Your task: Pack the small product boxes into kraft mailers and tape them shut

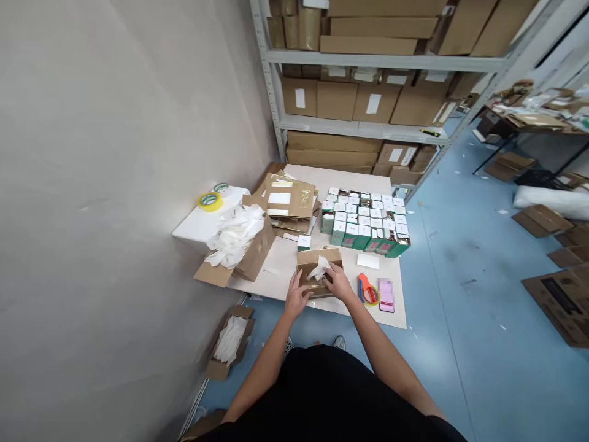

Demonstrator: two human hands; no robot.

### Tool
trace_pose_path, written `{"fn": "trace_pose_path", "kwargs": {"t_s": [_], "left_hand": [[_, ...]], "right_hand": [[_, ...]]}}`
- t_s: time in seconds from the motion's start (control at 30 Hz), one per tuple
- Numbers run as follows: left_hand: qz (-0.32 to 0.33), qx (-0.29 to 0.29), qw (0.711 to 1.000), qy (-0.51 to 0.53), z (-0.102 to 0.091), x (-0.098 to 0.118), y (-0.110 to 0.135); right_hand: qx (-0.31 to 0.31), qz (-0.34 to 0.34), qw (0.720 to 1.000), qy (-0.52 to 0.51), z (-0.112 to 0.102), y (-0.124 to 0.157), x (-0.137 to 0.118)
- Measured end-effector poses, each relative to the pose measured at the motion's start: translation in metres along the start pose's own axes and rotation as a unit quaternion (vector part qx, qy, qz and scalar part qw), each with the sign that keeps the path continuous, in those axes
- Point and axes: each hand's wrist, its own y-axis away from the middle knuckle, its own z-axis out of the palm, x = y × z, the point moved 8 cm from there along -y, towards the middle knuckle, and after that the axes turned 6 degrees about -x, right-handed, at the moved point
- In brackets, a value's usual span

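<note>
A small open cardboard box [333, 253] stands at the front edge of the table, in front of my body. My left hand [297, 296] grips its left side, thumb toward the near corner. Over the right part of the box, my right hand [338, 282] pinches a crumpled piece of white paper [319, 269], partly inside the box. What lies under the paper is hidden. Just behind the box stands a small white-topped carton [304, 242]. To the right, an orange tape dispenser [367, 287] and a phone [386, 294] lie on the table.
Rows of green-and-white cartons [363, 222] fill the table's back right. Flattened cardboard [291, 197] is stacked at back left, beside a box heaped with white paper [237, 236]. Yellow tape [209, 201] sits on a white surface. Shelving [359, 126] stands behind; another paper-filled box [230, 339] is on the floor.
</note>
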Motion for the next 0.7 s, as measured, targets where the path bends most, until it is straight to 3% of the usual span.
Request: {"fn": "trace_pose_path", "kwargs": {"t_s": [0.2, 0.3, 0.4, 0.57, 0.7], "left_hand": [[0.018, -0.022, 0.999, 0.015, 0.045, 0.030, -0.019], [0.026, -0.041, 0.999, 0.023, 0.060, 0.033, -0.030], [0.040, -0.074, 0.996, 0.034, 0.074, 0.026, -0.047], [-0.007, -0.173, 0.985, 0.022, 0.098, -0.013, -0.075], [-0.024, -0.197, 0.980, 0.026, 0.098, -0.039, -0.084]], "right_hand": [[0.041, 0.064, 0.996, -0.041, -0.040, 0.031, 0.059], [0.084, 0.096, 0.990, -0.063, -0.061, 0.040, 0.077], [0.114, 0.116, 0.982, -0.097, -0.069, 0.040, 0.085], [0.103, 0.177, 0.952, -0.229, -0.044, 0.027, 0.091], [0.088, 0.234, 0.904, -0.346, -0.005, 0.009, 0.086]]}}
